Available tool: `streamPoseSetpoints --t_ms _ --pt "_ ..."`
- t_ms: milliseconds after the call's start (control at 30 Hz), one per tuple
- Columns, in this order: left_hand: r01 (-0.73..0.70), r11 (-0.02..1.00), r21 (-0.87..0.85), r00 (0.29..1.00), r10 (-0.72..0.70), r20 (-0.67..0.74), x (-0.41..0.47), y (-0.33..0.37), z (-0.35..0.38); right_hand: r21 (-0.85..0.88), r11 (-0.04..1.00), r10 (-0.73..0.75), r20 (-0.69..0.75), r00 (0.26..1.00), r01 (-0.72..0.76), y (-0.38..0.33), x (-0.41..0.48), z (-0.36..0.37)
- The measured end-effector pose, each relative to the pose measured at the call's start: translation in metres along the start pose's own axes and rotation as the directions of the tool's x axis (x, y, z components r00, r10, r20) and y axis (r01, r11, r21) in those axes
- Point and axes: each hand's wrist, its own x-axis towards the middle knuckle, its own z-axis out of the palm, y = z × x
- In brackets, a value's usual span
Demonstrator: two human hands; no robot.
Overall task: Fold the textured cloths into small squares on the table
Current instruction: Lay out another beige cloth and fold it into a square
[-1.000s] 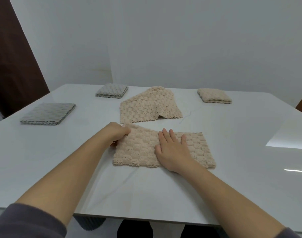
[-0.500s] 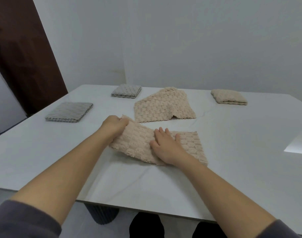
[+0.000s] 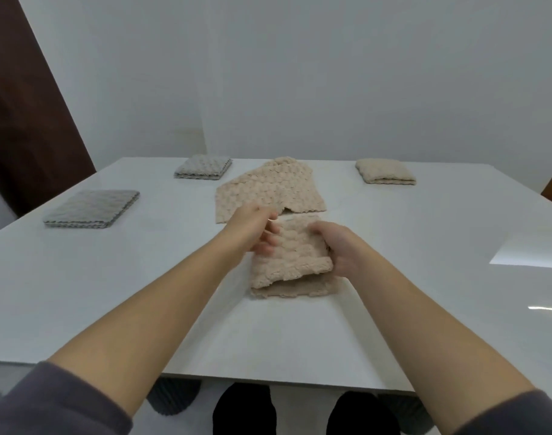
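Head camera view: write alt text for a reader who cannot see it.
Two bare hands, left hand and right hand, fold a beige textured cloth in half on a white table. Behind it lies an unfolded beige cloth; two folded grey cloths sit to the left and a folded beige cloth far right.

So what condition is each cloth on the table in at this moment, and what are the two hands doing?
Beige cloth in hands: doubled over, edges uneven.
Beige cloth behind: spread out, unfolded.
Far beige cloth: folded.
Two grey cloths: folded squares.
Left hand: on cloth, blurred.
Right hand: gripping the fold.
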Motion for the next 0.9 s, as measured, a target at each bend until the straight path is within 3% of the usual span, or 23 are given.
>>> streamPoseSetpoints --t_ms 100,200,300,500,733,900 --pt "-0.272 0.875 0.401 0.935 0.338 -0.103 0.003 -0.027 0.002 -0.247 0.965 -0.115 -0.093 0.989 0.089 0.001 0.005 -0.002" --pt "-0.387 0.652 0.652 0.877 0.479 0.041 0.003 -0.042 0.004 -0.445 0.873 -0.281 -0.121 0.952 0.201 0.003 0.012 -0.003" --pt "-0.401 0.568 0.719 0.884 0.445 0.142 0.006 -0.048 0.008 -0.602 0.754 -0.418 -0.132 0.899 0.262 0.007 0.013 -0.001" --pt "-0.363 0.528 0.768 0.926 0.293 0.237 0.007 -0.051 0.012 -0.772 0.570 -0.535 -0.088 0.840 0.282 0.011 0.012 -0.006" --pt "-0.327 0.443 0.834 0.944 0.196 0.266 0.005 -0.055 0.015 -0.853 0.450 -0.604 -0.072 0.793 0.265 0.024 0.017 -0.012" --pt "-0.301 0.335 0.893 0.953 0.131 0.272 0.007 -0.065 0.020 -0.987 0.131 -0.696 -0.025 0.718 0.092 0.041 0.010 -0.006"
